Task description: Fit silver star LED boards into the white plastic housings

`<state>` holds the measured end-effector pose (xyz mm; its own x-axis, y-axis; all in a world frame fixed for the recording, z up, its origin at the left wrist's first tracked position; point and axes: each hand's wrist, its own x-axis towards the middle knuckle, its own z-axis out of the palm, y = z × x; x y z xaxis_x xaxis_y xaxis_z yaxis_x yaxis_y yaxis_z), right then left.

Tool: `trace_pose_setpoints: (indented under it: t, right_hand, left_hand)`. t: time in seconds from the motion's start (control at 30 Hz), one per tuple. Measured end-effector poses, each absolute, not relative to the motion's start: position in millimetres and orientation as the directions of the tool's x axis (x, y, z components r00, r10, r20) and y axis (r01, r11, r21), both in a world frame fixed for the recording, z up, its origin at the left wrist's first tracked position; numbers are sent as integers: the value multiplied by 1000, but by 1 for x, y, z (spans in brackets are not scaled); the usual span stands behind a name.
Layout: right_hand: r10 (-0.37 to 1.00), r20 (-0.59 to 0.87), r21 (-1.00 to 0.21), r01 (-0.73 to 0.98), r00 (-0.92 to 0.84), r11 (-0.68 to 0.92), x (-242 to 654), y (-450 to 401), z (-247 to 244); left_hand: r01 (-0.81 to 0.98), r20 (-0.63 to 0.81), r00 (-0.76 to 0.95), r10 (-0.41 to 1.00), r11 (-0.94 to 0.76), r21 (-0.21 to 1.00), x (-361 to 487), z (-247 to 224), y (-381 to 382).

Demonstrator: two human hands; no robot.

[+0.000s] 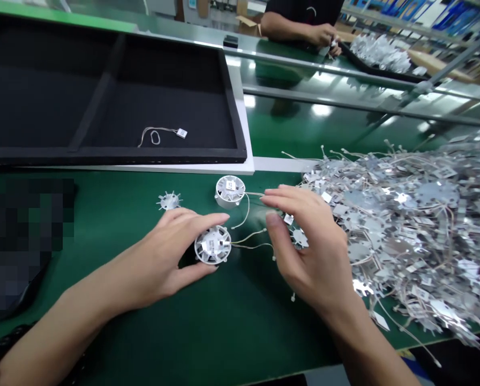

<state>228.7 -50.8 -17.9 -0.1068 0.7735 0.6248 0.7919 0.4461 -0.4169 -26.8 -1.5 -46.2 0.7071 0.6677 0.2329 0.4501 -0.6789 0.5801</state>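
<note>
My left hand (179,246) is wrapped round the sides of a round white housing (213,245) with a silver star-shaped plate and two thin wires on its right. Behind it stands a second round white housing (230,191), also with wires, touched by neither hand. My right hand (308,241) hovers to the right of both housings, fingers apart, near the wire ends. Nothing shows in its grasp. A loose star-shaped metal plate (170,201) lies behind my left hand.
A large heap of metal plates with wires (409,230) covers the right side. A black divided tray (163,155) at the back left holds one wired piece (181,133). Metal rails (324,102) cross behind. Across them, a person's hands (326,40) work near another tray.
</note>
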Motion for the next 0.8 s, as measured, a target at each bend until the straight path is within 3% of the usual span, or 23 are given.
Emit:
trace_pose_setpoints:
  t: [0.1, 0.23, 0.33, 0.43, 0.53, 0.6, 0.8]
  right_hand:
    - [797, 596, -443, 785, -103, 433, 233, -48, -21]
    - [857, 474, -460, 772, -204, 438, 233, -37, -16]
    - [920, 191, -391, 832, -344, 392, 221, -26, -2]
    - [918, -143, -260, 909, -370, 325, 202, -16, 13]
    - [897, -181, -165, 912, -402, 375, 187, -5, 22]
    - [886, -177, -102, 904, -428, 415, 183, 2, 24]
    - [839, -261, -6, 870, -477, 493, 184, 22, 30]
  left_hand:
    - [423, 262, 721, 641, -707, 566, -24, -50, 1]
    - [473, 346, 701, 624, -769, 430, -27, -48, 8]
    - [516, 391, 674, 627, -778, 358, -31, -47, 10]
    - [515, 481, 646, 593, -803, 300, -36, -49, 11]
    - [550, 605, 582, 544, -811, 200, -40, -60, 17]
    - [516, 675, 594, 438, -851, 98, -43, -72, 25]
    - [536, 692, 582, 427, -842, 69, -54, -104, 40]
